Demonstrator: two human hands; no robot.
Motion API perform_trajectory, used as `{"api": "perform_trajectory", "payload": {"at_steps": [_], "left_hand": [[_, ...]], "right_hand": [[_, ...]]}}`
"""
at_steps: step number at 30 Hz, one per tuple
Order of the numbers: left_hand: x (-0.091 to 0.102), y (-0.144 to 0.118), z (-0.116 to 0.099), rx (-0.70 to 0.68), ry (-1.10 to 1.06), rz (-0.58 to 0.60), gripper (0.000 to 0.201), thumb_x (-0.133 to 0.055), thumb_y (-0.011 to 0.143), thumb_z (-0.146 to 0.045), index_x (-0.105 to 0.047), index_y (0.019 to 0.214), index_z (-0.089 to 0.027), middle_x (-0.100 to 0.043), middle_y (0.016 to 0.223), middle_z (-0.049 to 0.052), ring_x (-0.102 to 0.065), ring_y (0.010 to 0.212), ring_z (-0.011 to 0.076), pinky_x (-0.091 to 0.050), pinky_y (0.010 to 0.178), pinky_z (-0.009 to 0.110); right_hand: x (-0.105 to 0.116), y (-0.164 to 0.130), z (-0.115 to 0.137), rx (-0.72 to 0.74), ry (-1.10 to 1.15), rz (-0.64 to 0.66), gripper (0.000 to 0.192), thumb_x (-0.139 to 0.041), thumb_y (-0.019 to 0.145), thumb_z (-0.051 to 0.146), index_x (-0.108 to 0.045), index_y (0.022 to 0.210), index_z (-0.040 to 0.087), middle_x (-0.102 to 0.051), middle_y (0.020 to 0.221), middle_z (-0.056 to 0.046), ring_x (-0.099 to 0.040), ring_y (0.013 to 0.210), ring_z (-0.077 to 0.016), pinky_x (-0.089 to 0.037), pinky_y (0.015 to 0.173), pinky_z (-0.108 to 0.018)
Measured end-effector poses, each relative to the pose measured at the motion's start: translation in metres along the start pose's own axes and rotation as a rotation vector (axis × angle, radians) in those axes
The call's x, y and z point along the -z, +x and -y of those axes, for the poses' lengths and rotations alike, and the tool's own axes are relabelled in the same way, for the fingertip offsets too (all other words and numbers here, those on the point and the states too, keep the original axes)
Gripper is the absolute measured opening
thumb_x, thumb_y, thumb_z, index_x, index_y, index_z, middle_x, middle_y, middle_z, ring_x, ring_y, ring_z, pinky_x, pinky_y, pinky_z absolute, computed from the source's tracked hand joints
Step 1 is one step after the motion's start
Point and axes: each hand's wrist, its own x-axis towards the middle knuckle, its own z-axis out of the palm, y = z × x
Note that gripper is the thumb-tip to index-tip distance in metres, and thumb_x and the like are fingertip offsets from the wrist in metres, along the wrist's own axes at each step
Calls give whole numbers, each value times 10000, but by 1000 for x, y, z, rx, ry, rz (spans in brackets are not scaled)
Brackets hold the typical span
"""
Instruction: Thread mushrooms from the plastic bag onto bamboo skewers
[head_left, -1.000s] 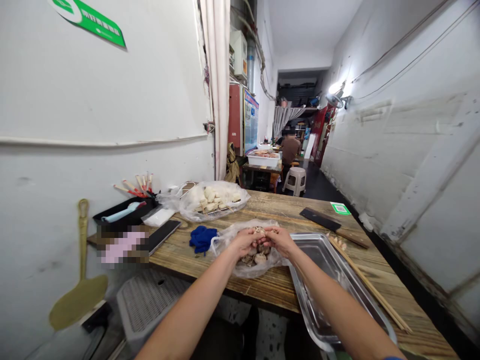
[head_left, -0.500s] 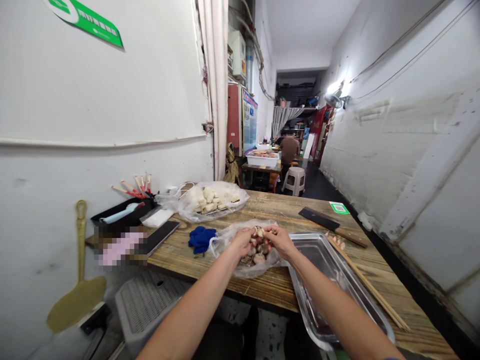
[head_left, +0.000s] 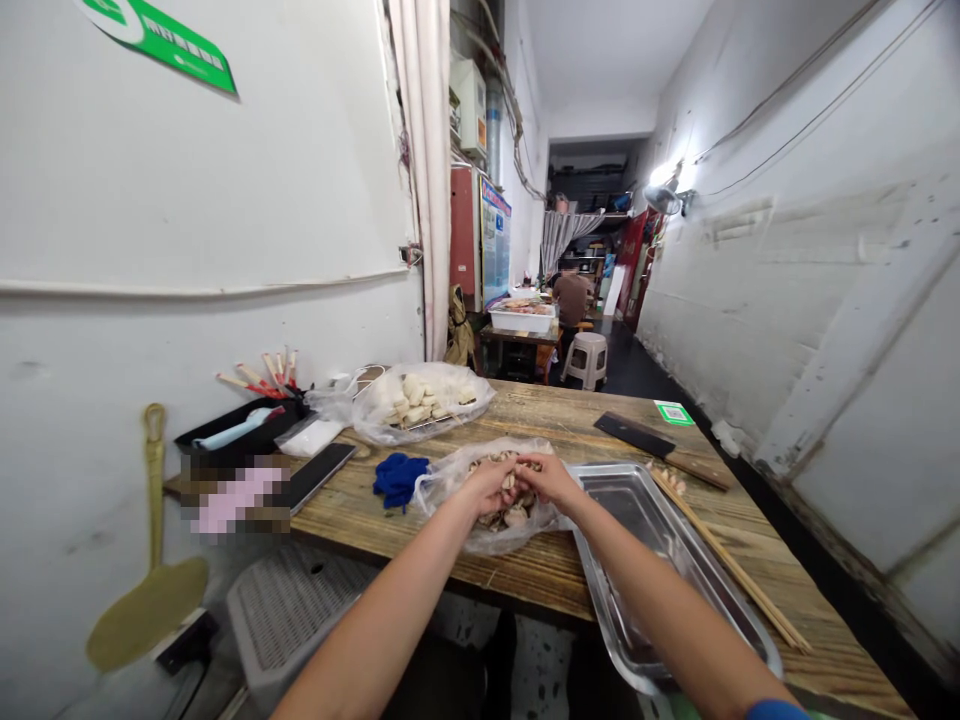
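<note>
Two-handed handling of mushrooms over an open bag, at a wooden surface [head_left: 574, 405]. Your left hand [head_left: 489, 487] and right hand [head_left: 549, 478] meet above the plastic bag [head_left: 439, 485]. The fingers of both hands appear closed on one pale mushroom [head_left: 510, 482] between them; the exact pinch is partly hidden by your own knuckles.

Progress: the piece in your hands is, by judgement, in mid-handling, since it lies between both hands and has not been set down. The remaining mushrooms [head_left: 516, 518] lie in the bag just beneath your fingers, so a good share seems left; their number cannot be told. Nothing in view can be counted with certainty as finished.

Surroundings: the metal tray [head_left: 616, 490] lies just right of the bag, its near end projecting past the surface's edge, with your right forearm crossing above it. Long wooden sticks [head_left: 729, 557] lie along the tray's right side. Small pale pieces [head_left: 670, 480] lie near its far right corner; whether they are trimmings or something else is too small to tell. Beyond the tray, a broad-bladed knife [head_left: 634, 433] lies flat, touched by neither hand. To the left of your bag, note a crumpled blue cloth item [head_left: 400, 478]; beyond it, a second bag [head_left: 420, 400] holds whitish pieces.
</note>
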Motion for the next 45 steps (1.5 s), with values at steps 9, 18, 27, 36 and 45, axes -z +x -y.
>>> {"api": "perform_trajectory", "payload": {"at_steps": [9,18,27,36,45], "left_hand": [[4,1,6,-99,49,-19,114,-540,713,-239,-497,677,-140,-467,468,-32,-383,354,33,-216,359,130],[5,3,9,-256,108,-78,226,-585,667,-301,-472,561,-135,-396,414,-59,-320,343,22,-189,357,149],[6,0,5,-219,192,-41,129,-548,700,-227,-554,680,-100,-506,527,-9,-347,395,26,-196,375,153],[9,-6,-6,-329,450,-150,241,-528,699,-257,-640,867,-126,-575,535,-8,-373,398,62,-271,428,190],[4,-1,2,-502,540,-262,233,-578,636,-321,-680,731,-135,-621,578,10,-526,581,139,-361,552,217]], "right_hand": [[-1,1,-3,124,-147,13,225,-555,679,263,-667,839,151,-611,527,23,-499,419,-97,-374,415,-185],[-4,-1,0,228,-252,-66,227,-513,691,196,-679,846,187,-685,842,-38,-584,771,-187,-408,742,-278],[3,2,-13,22,21,34,250,-474,710,245,-637,871,145,-510,378,58,-396,293,-71,-299,325,-160],[22,10,-26,-170,395,40,118,-536,709,226,-583,701,118,-586,530,1,-473,362,-34,-355,300,-100],[11,6,-18,-137,408,47,162,-622,670,223,-621,794,119,-653,651,-35,-620,583,-101,-522,541,-186]]}}
